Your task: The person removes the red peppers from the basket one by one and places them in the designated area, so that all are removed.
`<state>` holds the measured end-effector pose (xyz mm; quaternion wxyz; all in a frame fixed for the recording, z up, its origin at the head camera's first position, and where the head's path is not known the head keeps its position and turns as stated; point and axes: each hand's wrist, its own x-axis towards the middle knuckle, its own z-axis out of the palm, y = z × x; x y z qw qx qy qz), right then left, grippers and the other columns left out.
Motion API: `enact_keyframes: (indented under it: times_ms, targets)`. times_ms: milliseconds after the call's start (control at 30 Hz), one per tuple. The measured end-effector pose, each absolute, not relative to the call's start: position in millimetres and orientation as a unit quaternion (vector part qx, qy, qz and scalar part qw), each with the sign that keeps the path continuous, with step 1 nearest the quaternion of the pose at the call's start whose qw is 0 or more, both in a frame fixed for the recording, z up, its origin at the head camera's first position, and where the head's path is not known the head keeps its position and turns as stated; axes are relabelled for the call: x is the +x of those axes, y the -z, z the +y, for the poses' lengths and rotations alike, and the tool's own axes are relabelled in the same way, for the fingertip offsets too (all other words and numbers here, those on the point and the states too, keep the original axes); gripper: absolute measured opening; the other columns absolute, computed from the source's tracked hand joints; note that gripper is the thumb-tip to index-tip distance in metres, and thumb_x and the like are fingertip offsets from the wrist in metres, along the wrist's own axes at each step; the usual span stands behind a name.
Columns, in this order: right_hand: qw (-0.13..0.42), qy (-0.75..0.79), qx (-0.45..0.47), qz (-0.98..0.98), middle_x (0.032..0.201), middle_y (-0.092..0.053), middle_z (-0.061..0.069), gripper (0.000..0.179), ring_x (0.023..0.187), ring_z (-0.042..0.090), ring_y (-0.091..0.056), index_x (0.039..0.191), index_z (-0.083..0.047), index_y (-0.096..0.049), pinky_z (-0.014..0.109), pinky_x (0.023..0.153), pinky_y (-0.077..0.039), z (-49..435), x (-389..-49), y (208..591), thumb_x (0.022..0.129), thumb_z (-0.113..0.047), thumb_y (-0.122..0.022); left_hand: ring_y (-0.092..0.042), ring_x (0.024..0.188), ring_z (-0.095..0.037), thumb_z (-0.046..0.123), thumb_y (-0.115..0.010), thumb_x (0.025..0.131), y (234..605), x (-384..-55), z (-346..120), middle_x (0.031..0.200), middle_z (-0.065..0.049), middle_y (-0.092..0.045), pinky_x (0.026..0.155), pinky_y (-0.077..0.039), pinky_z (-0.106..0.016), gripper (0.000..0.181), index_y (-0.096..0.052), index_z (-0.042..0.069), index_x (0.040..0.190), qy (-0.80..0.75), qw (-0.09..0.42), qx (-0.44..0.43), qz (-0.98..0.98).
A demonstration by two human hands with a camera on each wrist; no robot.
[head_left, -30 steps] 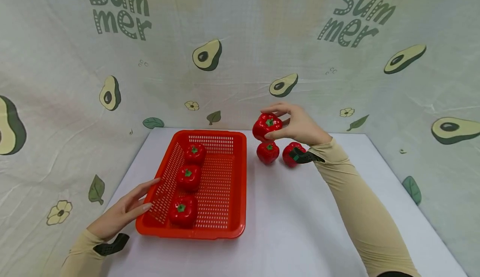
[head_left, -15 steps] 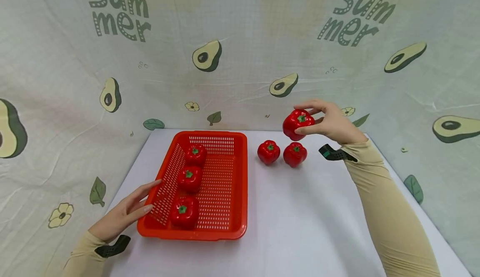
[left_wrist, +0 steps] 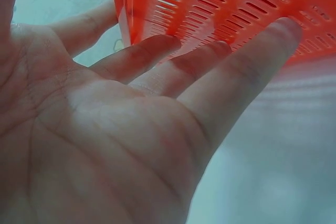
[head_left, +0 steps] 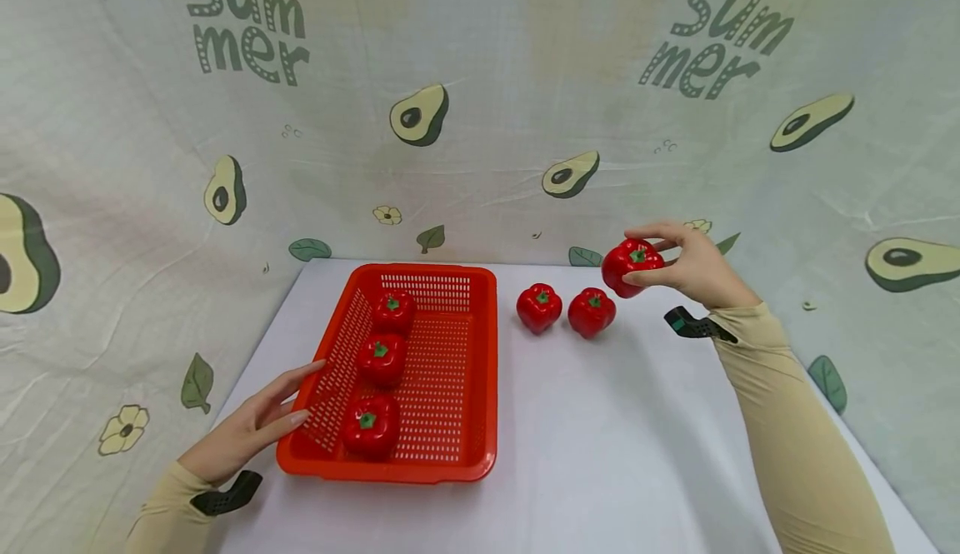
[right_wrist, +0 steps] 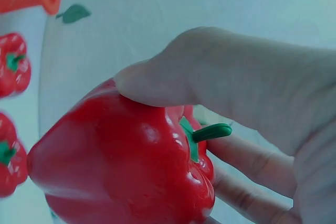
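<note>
In the head view, my right hand (head_left: 693, 267) grips a shiny red bell pepper (head_left: 630, 267) above the far right of the table. The right wrist view shows the thumb over that bell pepper (right_wrist: 121, 161), its green stem turned toward the palm. At the left, my left hand (head_left: 243, 429) touches the side of a red plastic basket (head_left: 486, 371). Seen from the left wrist, the fairly straight fingers rest against the slotted wall of the basket (left_wrist: 236, 3). A column of three red bell peppers (head_left: 381, 360) lies along the basket's left side.
Two more red bell peppers, a left one (head_left: 539, 307) and a right one (head_left: 592, 312), stand side by side on the white table (head_left: 600, 454), right of the basket. A cloth (head_left: 480, 121) printed with avocados hangs behind and around the table.
My right hand has carried its bell pepper to the right, from above the two table peppers to beside them, lowering it over the last half second. The left hand stays at the basket.
</note>
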<state>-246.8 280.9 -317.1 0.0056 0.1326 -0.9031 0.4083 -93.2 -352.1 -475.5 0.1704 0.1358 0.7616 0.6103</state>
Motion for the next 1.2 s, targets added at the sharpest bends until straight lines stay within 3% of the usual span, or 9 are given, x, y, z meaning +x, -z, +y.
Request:
enact_keyframes:
  times_ms: [433,667,967,1200]
  targets:
    - [0.005,-0.401,0.087,-0.912,0.153,-0.050,0.026,0.064,0.135,0.053,-0.043,0.153,-0.001,-0.060,0.036,0.075,-0.059,317.5,-251.2,358.9,0.096,-0.016,-0.086,-0.053,0.138,0.005,0.007,-0.050,0.115,476.3,-94.1,-351.8,0.176,-0.025,-0.013,0.104,-0.057,-0.032,0.067,-0.022,0.017,0.175,-0.617,0.173,0.147,0.754]
    - [-0.004,-0.407,0.060,-0.911,0.153,-0.047,0.031,0.066,0.134,0.054,-0.043,0.152,0.004,-0.059,0.032,0.076,-0.058,332.2,-259.5,392.0,0.096,-0.015,-0.086,-0.053,0.140,0.003,0.006,-0.050,0.115,476.0,-95.6,-352.1,0.176,-0.025,-0.013,0.104,-0.058,-0.034,0.068,-0.022,0.015,0.175,-0.619,0.173,0.156,0.750]
    - [-0.040,-0.398,0.032,-0.916,0.154,-0.045,0.032,0.070,0.135,0.054,-0.042,0.155,0.003,-0.056,0.054,0.092,-0.057,339.0,-263.0,419.6,0.096,-0.019,-0.086,-0.052,0.140,0.003,0.006,-0.051,0.115,477.7,-95.4,-353.1,0.176,-0.023,-0.014,0.104,-0.058,-0.034,0.067,-0.024,0.017,0.175,-0.618,0.168,0.155,0.752]
    - [-0.047,-0.399,0.035,-0.915,0.155,-0.046,0.032,0.072,0.134,0.054,-0.044,0.155,0.003,-0.057,0.046,0.089,-0.055,341.0,-263.3,430.2,0.094,-0.020,-0.088,-0.052,0.142,0.002,0.004,-0.049,0.115,478.9,-95.7,-354.4,0.176,-0.025,-0.014,0.104,-0.057,-0.033,0.066,-0.023,0.016,0.175,-0.617,0.163,0.169,0.751]
